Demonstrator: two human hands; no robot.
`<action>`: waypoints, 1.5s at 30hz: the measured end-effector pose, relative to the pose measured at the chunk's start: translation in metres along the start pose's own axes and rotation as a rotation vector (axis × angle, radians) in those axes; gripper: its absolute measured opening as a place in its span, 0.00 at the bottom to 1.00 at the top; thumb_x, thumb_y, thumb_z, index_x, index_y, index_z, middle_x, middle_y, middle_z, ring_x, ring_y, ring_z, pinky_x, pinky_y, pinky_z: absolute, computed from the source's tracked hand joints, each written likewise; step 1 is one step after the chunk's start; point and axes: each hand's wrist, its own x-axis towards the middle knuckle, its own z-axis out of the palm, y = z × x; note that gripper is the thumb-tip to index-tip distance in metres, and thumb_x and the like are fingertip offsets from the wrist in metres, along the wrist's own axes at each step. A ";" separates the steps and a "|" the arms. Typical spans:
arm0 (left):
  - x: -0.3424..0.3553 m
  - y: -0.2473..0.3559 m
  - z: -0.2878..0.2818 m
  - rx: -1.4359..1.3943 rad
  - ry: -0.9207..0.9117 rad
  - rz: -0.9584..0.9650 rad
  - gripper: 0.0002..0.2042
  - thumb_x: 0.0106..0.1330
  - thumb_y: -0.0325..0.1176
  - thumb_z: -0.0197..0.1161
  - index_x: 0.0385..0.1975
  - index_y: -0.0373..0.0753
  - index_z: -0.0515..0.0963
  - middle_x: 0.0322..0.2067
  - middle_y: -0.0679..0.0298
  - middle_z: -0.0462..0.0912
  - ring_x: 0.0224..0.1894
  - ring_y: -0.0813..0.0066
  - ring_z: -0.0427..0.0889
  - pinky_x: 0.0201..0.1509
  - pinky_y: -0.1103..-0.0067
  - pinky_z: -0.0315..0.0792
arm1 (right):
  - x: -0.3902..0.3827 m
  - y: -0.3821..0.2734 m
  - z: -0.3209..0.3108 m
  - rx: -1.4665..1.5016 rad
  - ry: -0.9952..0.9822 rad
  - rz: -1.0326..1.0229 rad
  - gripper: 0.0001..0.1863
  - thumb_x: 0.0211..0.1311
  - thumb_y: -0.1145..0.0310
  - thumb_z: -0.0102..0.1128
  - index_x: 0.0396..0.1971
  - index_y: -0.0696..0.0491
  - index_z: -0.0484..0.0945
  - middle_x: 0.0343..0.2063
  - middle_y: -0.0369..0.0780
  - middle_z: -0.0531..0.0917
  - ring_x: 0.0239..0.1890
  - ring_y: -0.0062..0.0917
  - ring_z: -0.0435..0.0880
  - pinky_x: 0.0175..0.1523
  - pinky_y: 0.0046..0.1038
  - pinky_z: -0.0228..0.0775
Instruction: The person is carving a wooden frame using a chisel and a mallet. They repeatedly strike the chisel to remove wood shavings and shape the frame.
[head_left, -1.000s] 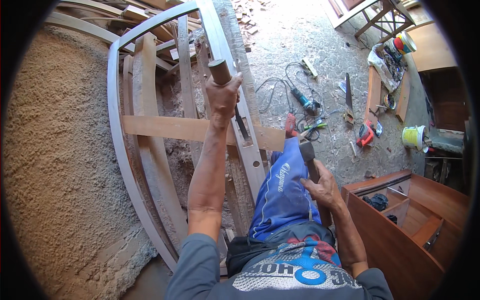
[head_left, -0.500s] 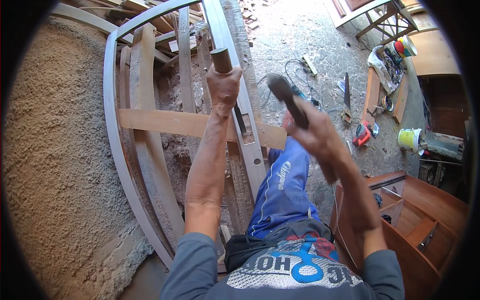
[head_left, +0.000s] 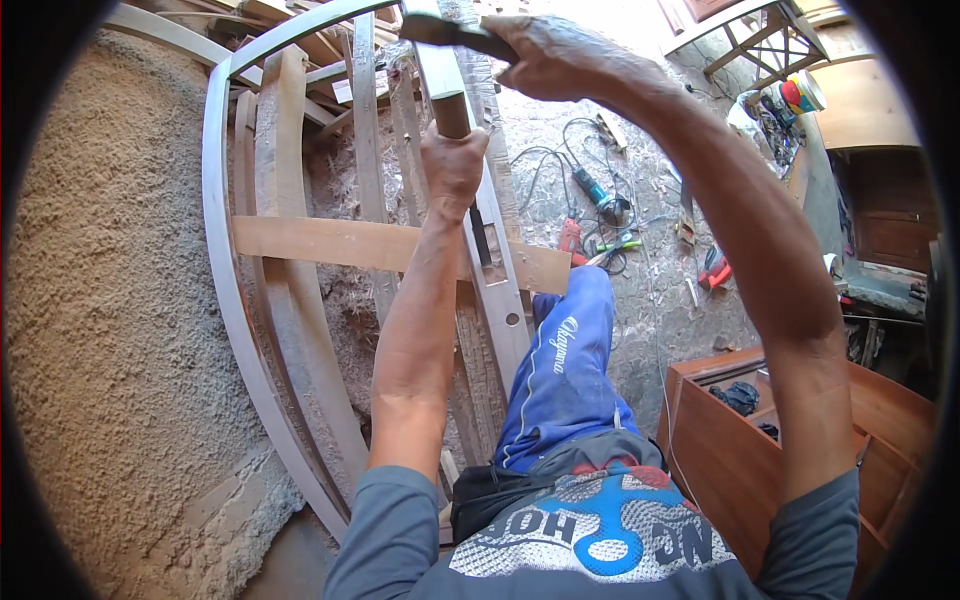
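My left hand (head_left: 455,168) is wrapped round the thick, round handle of a chisel (head_left: 452,115). Its dark blade runs down to a cut slot in the near rail of a pale, arched wooden frame (head_left: 217,190). A round hole shows further down the same rail. Raised at the top, my right hand (head_left: 545,58) grips a dark hammer (head_left: 440,31), whose head is above and slightly left of the chisel handle, apart from it. Part of the hammer is hidden by my fingers. Under the frame lies a light crosswise plank (head_left: 330,241).
An angle grinder (head_left: 600,195) with cables lies on the floor to the right, near a red tool (head_left: 715,270). A brown wooden cabinet piece (head_left: 715,415) is at lower right. Several beams (head_left: 285,150) lie beneath the frame, beside a heap of sawdust (head_left: 120,250).
My right hand has swung the hammer up and to the left, from beside my leg to above the chisel. My left hand has dropped slightly, still holding the chisel.
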 end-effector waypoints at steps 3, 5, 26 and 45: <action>0.000 0.001 0.004 0.004 -0.012 -0.024 0.06 0.54 0.29 0.67 0.28 0.34 0.79 0.21 0.66 0.81 0.24 0.80 0.79 0.30 0.76 0.74 | 0.003 0.003 0.004 -0.363 -0.194 -0.023 0.21 0.61 0.77 0.52 0.54 0.51 0.77 0.37 0.49 0.87 0.31 0.32 0.88 0.37 0.39 0.82; -0.002 0.001 0.000 0.081 0.004 -0.063 0.06 0.54 0.29 0.67 0.28 0.34 0.80 0.21 0.66 0.82 0.24 0.79 0.80 0.30 0.76 0.74 | 0.006 0.009 0.001 -0.365 -0.324 -0.080 0.20 0.58 0.77 0.54 0.52 0.52 0.78 0.30 0.44 0.86 0.28 0.28 0.87 0.27 0.32 0.83; -0.008 -0.018 -0.004 0.082 0.014 -0.018 0.07 0.58 0.30 0.68 0.30 0.37 0.77 0.20 0.69 0.79 0.22 0.82 0.77 0.27 0.78 0.72 | 0.010 -0.001 -0.015 -0.224 -0.466 0.017 0.18 0.53 0.77 0.53 0.46 0.54 0.78 0.30 0.45 0.85 0.30 0.29 0.86 0.34 0.36 0.83; -0.038 0.053 -0.013 -0.146 -0.056 -0.053 0.11 0.64 0.30 0.71 0.22 0.41 0.75 0.13 0.71 0.73 0.10 0.84 0.68 0.13 0.82 0.61 | -0.013 0.056 0.031 0.111 -0.238 0.025 0.23 0.56 0.72 0.62 0.54 0.53 0.75 0.30 0.42 0.81 0.32 0.25 0.82 0.33 0.31 0.74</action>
